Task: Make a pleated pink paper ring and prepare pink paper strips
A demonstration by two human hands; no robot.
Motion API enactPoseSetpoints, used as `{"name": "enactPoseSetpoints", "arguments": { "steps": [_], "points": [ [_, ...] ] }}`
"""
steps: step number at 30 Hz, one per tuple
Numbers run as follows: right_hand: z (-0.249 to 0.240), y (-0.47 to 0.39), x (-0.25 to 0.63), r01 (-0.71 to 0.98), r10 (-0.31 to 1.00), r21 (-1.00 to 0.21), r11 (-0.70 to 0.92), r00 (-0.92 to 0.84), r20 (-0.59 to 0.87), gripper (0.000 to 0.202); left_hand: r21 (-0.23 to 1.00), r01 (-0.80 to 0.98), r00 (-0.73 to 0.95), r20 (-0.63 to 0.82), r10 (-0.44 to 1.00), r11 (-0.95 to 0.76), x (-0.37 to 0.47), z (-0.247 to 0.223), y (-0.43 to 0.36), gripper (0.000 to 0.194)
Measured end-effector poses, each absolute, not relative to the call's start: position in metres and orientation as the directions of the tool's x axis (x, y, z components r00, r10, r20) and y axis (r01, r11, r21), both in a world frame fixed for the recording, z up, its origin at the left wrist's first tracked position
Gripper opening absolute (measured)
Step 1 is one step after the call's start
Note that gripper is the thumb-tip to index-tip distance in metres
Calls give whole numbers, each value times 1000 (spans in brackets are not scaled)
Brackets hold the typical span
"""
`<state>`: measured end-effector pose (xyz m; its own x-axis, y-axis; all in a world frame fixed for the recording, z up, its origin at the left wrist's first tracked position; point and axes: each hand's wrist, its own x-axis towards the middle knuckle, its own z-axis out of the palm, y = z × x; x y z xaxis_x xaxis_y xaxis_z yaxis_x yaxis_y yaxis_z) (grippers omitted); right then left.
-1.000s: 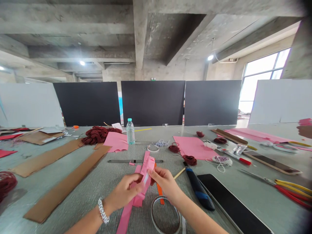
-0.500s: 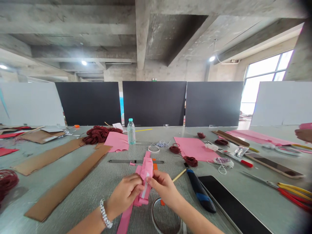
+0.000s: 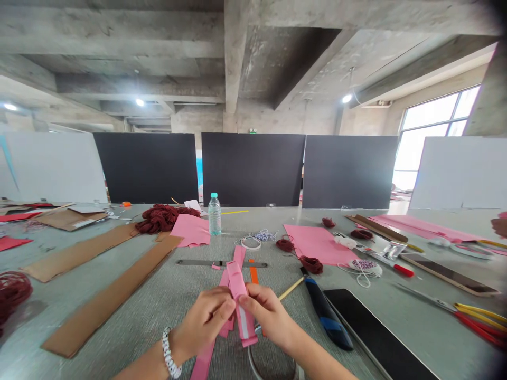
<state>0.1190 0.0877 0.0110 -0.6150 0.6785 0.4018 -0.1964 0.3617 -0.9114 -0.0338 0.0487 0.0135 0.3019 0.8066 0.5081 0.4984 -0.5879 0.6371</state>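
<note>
Between my two hands is a folded pink paper strip [image 3: 236,279] with a whitish band, likely tape, along its near part. My left hand [image 3: 208,316], with a braided white bracelet [image 3: 170,352] at the wrist, pinches its left edge. My right hand [image 3: 269,311] grips the right edge, thumb on top. Under them a longer pink strip [image 3: 204,361] lies on the table. A roll of tape [image 3: 253,364] sits partly behind my right wrist. Just beyond my hands are a steel ruler [image 3: 198,263] and an orange piece [image 3: 253,270].
To the right lie a blue-black utility knife [image 3: 325,311], a dark tablet-like slab [image 3: 368,327], scissors [image 3: 455,306] and pink paper [image 3: 317,245]. Cardboard strips [image 3: 114,295] and dark red yarn [image 3: 162,219] are on the left. A bottle [image 3: 214,215] stands ahead. Another person's hand [image 3: 499,226] shows at the right edge.
The pink strip in my hands has turned and its near end has come closer to me, showing more of the whitish band. The other person's hand at the right edge has shifted outward.
</note>
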Motion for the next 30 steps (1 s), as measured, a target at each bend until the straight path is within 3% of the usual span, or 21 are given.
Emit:
{"name": "enactPoseSetpoints", "arguments": {
  "steps": [4,6,8,11,16,20,25,26,28,30],
  "points": [
    [15,87,124,-179,606,-899,399,-684,405,23,904,93,274,381,883,-418,-36,17,52,17],
    [17,86,127,-143,596,-886,440,-692,408,22,948,-139,369,318,873,-286,-36,17,55,21],
    [18,86,129,-96,602,-869,486,-683,413,22,956,-260,462,244,852,-133,-36,14,58,26],
    [18,86,129,-65,625,-843,534,-640,446,22,953,-300,496,199,845,-48,-34,8,60,28],
    [17,84,123,-236,592,-906,350,-694,410,22,930,-336,420,291,860,-150,-30,4,58,24],
    [17,86,124,-207,615,-908,364,-679,401,26,928,-309,385,323,865,-209,-29,3,58,20],
    [16,86,125,-232,582,-952,201,-753,306,33,905,-418,383,258,887,-83,-27,-2,60,38],
    [17,86,125,-226,581,-948,226,-749,317,32,903,-424,388,248,888,-67,-27,-2,60,39],
    [20,85,126,-157,626,-892,423,-661,413,25,902,-423,363,259,895,-89,-28,0,60,32],
    [24,84,129,-17,638,-744,668,-501,585,14,894,-424,303,291,908,-145,-30,2,60,28]
  ]
}}
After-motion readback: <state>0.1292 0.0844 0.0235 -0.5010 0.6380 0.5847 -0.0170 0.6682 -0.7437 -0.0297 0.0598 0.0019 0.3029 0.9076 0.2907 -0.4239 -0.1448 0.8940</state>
